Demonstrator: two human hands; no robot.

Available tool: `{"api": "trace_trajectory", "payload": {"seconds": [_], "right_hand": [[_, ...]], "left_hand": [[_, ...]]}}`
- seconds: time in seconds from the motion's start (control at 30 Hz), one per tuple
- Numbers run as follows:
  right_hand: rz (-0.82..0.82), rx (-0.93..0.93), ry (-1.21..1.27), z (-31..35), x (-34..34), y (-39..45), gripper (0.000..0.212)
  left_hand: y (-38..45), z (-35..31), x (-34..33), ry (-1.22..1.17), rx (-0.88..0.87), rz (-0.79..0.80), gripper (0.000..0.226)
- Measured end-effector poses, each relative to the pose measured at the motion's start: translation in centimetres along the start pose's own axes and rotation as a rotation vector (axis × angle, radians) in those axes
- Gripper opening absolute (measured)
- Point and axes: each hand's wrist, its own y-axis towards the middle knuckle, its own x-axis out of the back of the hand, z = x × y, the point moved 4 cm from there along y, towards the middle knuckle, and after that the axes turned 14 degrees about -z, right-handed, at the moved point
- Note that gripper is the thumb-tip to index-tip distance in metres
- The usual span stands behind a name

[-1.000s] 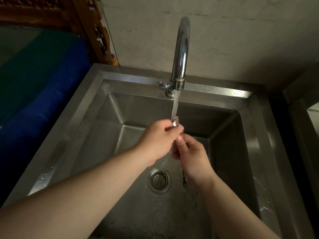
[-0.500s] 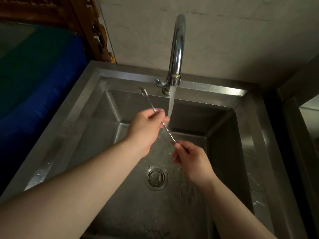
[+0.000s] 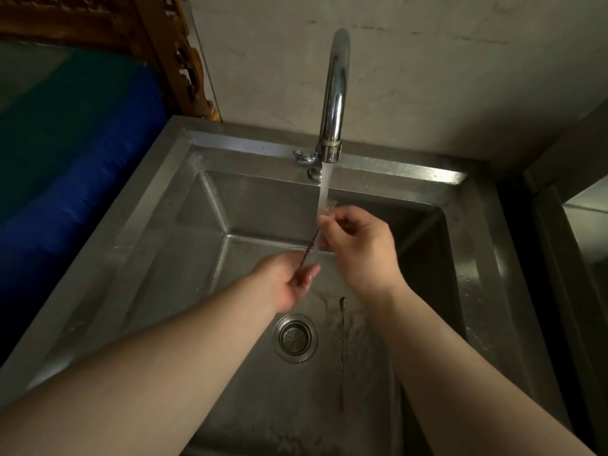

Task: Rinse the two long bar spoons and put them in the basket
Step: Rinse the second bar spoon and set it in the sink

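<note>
Over the steel sink (image 3: 171,205), both my hands hold one long twisted bar spoon (image 3: 308,250) under the running water. My right hand (image 3: 360,248) pinches its upper end, right in the stream below the tap (image 3: 334,103). My left hand (image 3: 286,279) grips the lower end of the stem. The spoon's tip shows blurred above my right fingers. A second bar spoon (image 3: 342,350) lies flat on the sink floor, right of the drain (image 3: 295,337), its far end near my right wrist. No basket is in view.
Water runs from the tap onto the sink floor. A blue and green padded surface (image 3: 65,153) lies left of the sink, with carved wooden furniture (image 3: 171,44) behind it. A concrete wall stands at the back, and another metal edge (image 3: 585,205) shows at the right.
The spoon swung around: my right hand rose to its upper end in the stream, and my left hand dropped to the lower end. The second spoon on the sink floor came into view.
</note>
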Motion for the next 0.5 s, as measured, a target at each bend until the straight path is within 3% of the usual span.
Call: {"api": "trace_trajectory", "payload": {"seconds": [0.17, 0.5], "right_hand": [[0.05, 0.074, -0.092, -0.3, -1.2, 0.4, 0.016], [-0.024, 0.034, -0.063, -0.1, -0.1, 0.5, 0.012]], "left_hand": [[-1.0, 2.9, -0.7, 0.154, 0.111, 0.092, 0.012], [-1.4, 2.9, -1.7, 0.165, 0.122, 0.106, 0.011]]}}
